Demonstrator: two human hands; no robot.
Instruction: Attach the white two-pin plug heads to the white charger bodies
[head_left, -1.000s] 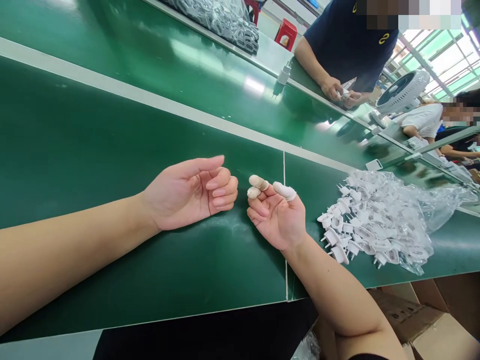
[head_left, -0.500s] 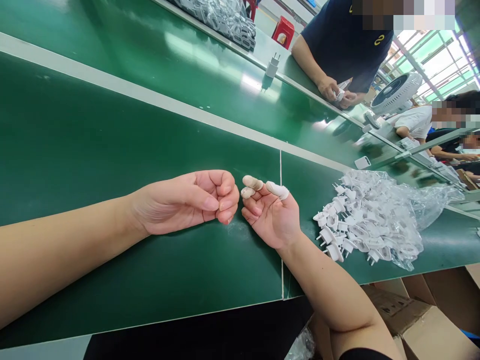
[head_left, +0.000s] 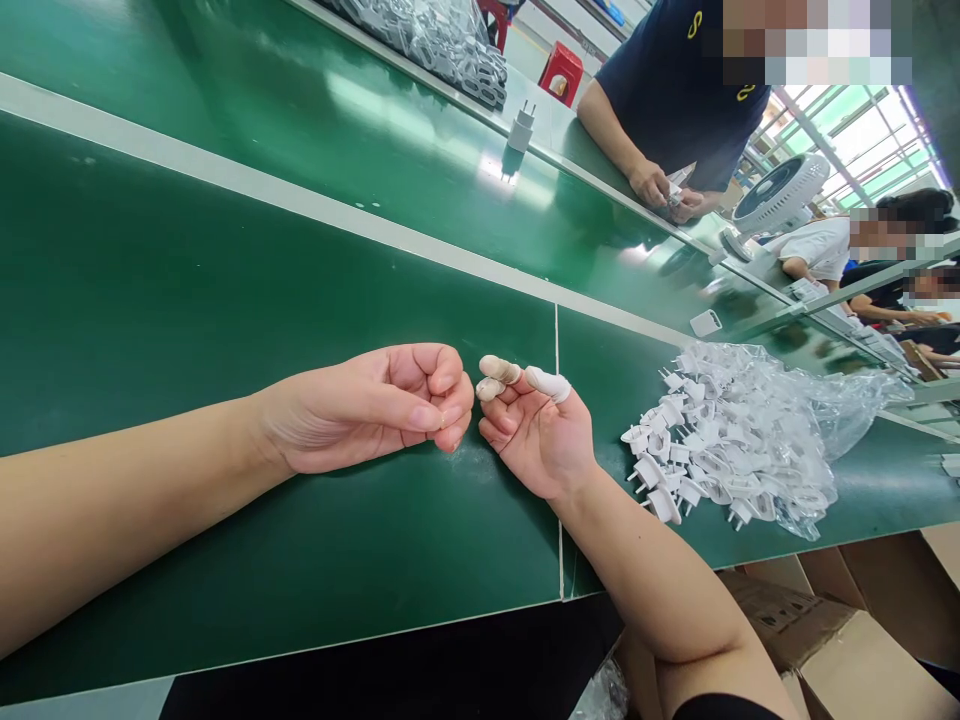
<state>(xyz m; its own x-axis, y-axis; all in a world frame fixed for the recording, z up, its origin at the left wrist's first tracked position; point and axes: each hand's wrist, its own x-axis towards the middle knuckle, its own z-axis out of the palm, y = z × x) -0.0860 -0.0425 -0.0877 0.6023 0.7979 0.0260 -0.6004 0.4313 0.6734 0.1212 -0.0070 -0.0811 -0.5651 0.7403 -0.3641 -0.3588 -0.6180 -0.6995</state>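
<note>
My left hand (head_left: 375,408) rests on the green work surface (head_left: 225,560), fingers curled inward and thumb pressed against them, with nothing visible in it. Close beside it, a small gap away, is my right hand (head_left: 538,425), palm turned up. Pale covers wrap its thumb and two of its fingers. Those fingers are loosely bent, the thumb stands apart from the fingertips, and the palm holds nothing. To the right of my right hand lies a heap of white plug pieces with metal pins (head_left: 694,430), partly under a clear plastic bag (head_left: 855,405).
A white two-pin charger (head_left: 520,130) stands upright on the green belt (head_left: 450,190) beyond a pale strip; a white piece (head_left: 705,322) lies farther right. Across it, a person's hands (head_left: 664,190) hold a small white part. Bagged grey parts (head_left: 450,50), a fan (head_left: 780,190) and cardboard boxes (head_left: 862,650) surround.
The upright charger and the white piece on the belt have shifted left. My left thumb has slid slightly farther over its fingers; my right hand stays nearly still. The view has shifted a little.
</note>
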